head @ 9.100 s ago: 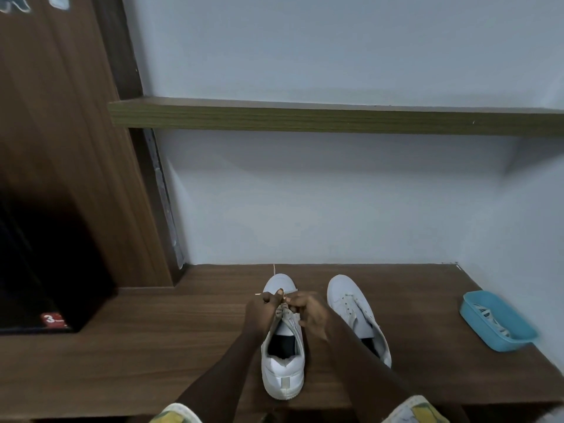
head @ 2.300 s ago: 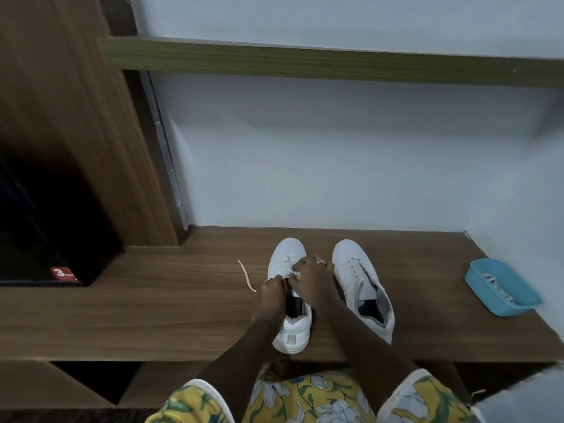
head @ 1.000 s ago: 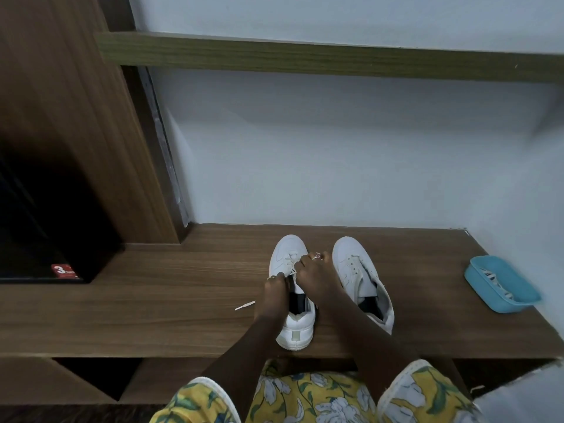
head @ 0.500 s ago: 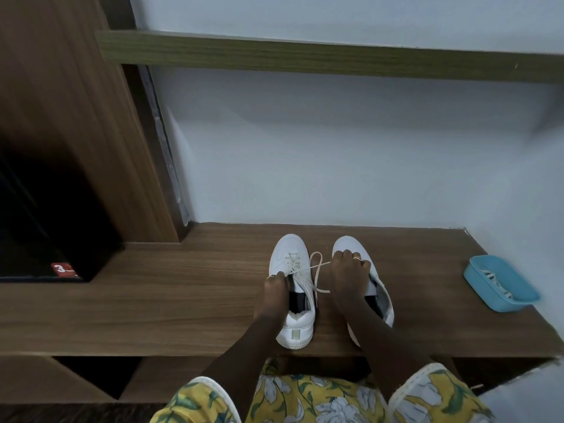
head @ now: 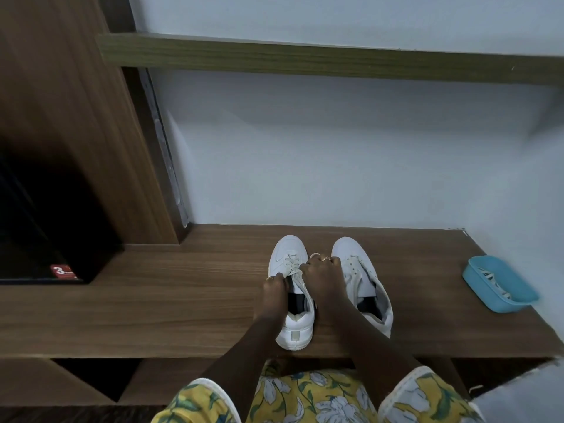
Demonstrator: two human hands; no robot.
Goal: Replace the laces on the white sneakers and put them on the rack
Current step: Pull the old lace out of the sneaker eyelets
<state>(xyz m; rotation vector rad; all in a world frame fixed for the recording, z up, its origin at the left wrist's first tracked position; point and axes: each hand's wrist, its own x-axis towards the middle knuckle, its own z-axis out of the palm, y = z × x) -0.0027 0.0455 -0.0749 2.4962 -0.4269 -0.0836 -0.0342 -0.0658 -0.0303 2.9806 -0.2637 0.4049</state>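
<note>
Fingers of the right hand, two of them ringed, are curled and pinch the cream flat shoelace where it crosses the upper eyelets of the left white low-top sneaker. Fingers of the left hand are curled over the left edge of the same sneaker's opening and grip it beside the lacing; whether they also hold a lace end cannot be told. This sneaker stands upright, toe toward the wall, heel near the front edge of the brown wood-grain bench. The right white low-top sneaker stands just beside it, laced over the forefoot and angled slightly outward, with the right forearm crossing its inner side. Well apart, at the right end of the bench, lies a shallow light-blue plastic tray holding loose white laces. An olive wooden shelf runs along the pale wall above. A brown wooden cabinet panel stands at left, with a small red sticker on the dark opening beside it. Yellow floral clothing fills the bottom edge.
</note>
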